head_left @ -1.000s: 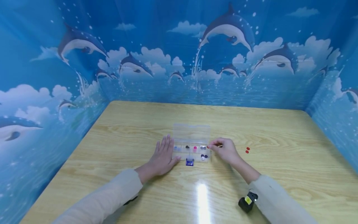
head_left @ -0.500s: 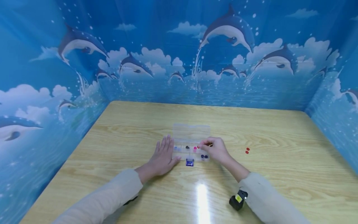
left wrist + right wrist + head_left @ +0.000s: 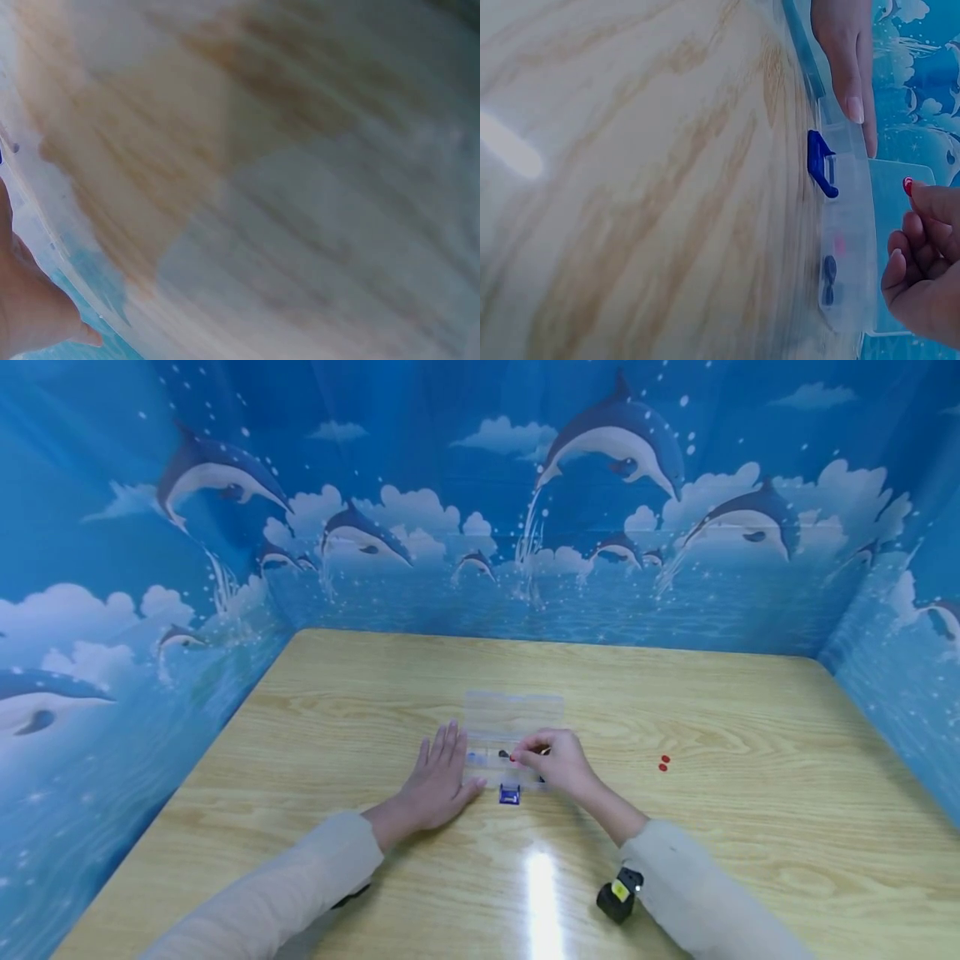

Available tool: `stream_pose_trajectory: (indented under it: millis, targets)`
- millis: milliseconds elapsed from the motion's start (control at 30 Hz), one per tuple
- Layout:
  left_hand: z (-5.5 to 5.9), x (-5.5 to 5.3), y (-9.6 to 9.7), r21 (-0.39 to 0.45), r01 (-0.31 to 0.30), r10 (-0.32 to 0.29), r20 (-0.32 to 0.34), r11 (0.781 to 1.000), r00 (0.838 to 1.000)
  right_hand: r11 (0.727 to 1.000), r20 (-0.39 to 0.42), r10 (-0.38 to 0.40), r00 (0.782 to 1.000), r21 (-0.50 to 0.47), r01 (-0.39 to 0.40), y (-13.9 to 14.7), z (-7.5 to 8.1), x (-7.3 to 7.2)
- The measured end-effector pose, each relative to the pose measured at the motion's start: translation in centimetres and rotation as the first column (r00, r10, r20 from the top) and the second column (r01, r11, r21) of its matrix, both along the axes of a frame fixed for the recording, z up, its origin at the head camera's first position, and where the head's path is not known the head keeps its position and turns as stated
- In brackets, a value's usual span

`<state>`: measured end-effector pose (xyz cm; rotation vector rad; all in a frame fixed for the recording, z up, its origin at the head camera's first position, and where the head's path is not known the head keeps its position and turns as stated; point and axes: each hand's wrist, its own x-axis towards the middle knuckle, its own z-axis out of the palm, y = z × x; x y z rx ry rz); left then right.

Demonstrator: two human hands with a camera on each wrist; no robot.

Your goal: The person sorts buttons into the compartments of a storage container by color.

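Observation:
A clear plastic compartment box lies open at the table's middle, lid folded back, with a blue latch at its front. Small coloured buttons sit in its compartments. My left hand lies flat on the table, fingers straight, touching the box's left side. My right hand hovers over the box and pinches a small red button between its fingertips; the button also shows in the right wrist view above the box. The left wrist view shows only blurred table.
Two red buttons lie on the wooden table to the right of the box. Blue dolphin-printed walls enclose the table at the back and sides. A glare spot sits near the front edge.
My right hand has moved left from the box's right edge to over its middle compartments, carrying the red button. The left hand has stayed put.

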<state>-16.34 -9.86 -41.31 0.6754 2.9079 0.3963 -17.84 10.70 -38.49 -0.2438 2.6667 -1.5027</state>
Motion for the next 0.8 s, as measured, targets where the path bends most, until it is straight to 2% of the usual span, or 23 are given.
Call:
stream_pose_trajectory:
  millis: [233, 500, 800]
  targets:
    - [0.4, 0.1, 0.0, -0.003, -0.002, 0.002, 0.014, 1.0, 1.0, 0.998, -0.05, 0.052, 0.997, 0.025, -0.051, -1.2, -0.6, -0.4]
    - [0.3, 0.0, 0.0, -0.009, 0.003, -0.003, 0.006, 1.0, 1.0, 0.996, -0.067, 0.083, 0.994, 0.032, -0.081, -2.2, -0.7, -0.5]
    - [0.3, 0.0, 0.0, -0.003, 0.003, -0.003, 0.0, 1.0, 1.0, 0.986, -0.099, 0.15, 0.984, 0.089, -0.142, -2.7, -0.7, -0.6]
